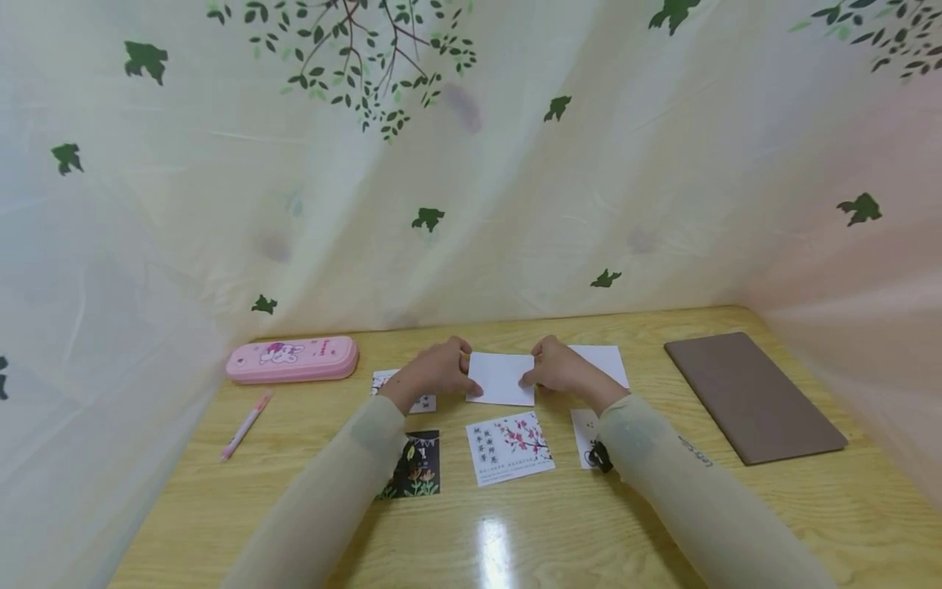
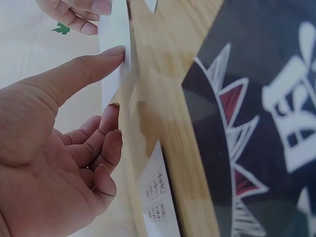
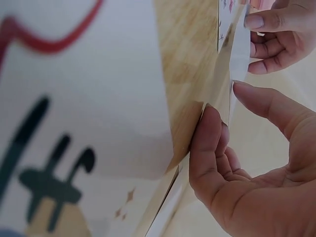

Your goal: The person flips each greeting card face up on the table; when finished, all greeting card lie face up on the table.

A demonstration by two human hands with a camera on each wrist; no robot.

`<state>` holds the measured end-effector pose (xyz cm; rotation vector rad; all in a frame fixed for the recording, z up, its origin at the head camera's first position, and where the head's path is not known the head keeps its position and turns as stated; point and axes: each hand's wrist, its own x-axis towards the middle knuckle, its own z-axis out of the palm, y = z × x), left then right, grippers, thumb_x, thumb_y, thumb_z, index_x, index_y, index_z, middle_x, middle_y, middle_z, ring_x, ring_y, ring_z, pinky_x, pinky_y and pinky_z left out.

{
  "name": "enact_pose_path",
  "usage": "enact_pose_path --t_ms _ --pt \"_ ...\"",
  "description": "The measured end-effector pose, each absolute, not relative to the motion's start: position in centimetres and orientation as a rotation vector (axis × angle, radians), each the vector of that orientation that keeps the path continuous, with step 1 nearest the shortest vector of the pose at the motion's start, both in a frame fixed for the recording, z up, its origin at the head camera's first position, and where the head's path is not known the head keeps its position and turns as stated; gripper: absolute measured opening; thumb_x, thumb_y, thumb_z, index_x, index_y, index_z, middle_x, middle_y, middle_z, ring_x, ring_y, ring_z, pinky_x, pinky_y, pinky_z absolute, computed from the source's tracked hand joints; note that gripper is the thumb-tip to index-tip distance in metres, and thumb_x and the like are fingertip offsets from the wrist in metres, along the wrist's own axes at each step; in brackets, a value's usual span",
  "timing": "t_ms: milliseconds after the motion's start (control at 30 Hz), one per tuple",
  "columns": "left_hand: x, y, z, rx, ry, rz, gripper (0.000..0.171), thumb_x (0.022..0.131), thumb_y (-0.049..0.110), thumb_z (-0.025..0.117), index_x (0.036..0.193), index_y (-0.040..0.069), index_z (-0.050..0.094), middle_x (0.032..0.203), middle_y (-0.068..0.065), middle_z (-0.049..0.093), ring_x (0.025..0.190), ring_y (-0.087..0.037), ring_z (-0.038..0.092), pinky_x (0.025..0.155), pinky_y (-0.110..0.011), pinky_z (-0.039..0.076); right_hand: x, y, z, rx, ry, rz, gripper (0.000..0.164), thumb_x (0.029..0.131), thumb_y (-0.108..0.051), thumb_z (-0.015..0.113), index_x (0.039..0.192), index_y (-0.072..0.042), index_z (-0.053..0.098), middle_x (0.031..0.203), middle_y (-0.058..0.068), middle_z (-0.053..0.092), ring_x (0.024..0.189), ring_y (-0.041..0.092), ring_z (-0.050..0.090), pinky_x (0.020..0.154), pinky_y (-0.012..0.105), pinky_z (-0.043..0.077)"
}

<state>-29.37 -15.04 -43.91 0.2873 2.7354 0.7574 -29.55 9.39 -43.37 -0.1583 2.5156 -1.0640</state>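
A small blank white card [image 1: 502, 378] is held between both hands over the back of the table, its white face toward me. My left hand [image 1: 438, 370] pinches its left edge, and the left wrist view shows the thumb [image 2: 98, 66] flat on the card. On the opposite edge, my right hand [image 1: 565, 373] pinches it between thumb and fingers. Just in front lies a card with pink blossoms and dark lettering [image 1: 509, 448]. Partly hidden by the left arm are a black card with flowers [image 1: 423, 466] and a blossom card [image 1: 424, 404].
Beside the right arm lie a white card with a black drawing [image 1: 584, 429] and a blank white card [image 1: 605, 362]. A pink pencil case [image 1: 293, 360] and pink pen [image 1: 246, 427] are at the left. A brown notebook [image 1: 754, 397] lies at the right, with a printed curtain [image 1: 508, 204] behind.
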Motion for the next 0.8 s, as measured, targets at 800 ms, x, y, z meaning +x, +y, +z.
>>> enact_pose_path --t_ms 800 --pt "-28.3 -15.6 -42.0 0.289 2.675 1.3 0.073 0.095 0.014 0.08 0.154 0.003 0.04 0.133 -0.013 0.06 0.121 -0.028 0.065 0.106 -0.043 0.057 -28.6 9.1 -40.9 -0.257 2.558 -1.365 0.065 0.096 -0.004 0.075 0.147 0.004 0.036 0.109 0.016 0.055 0.077 0.023 0.07 0.081 0.043 0.067"
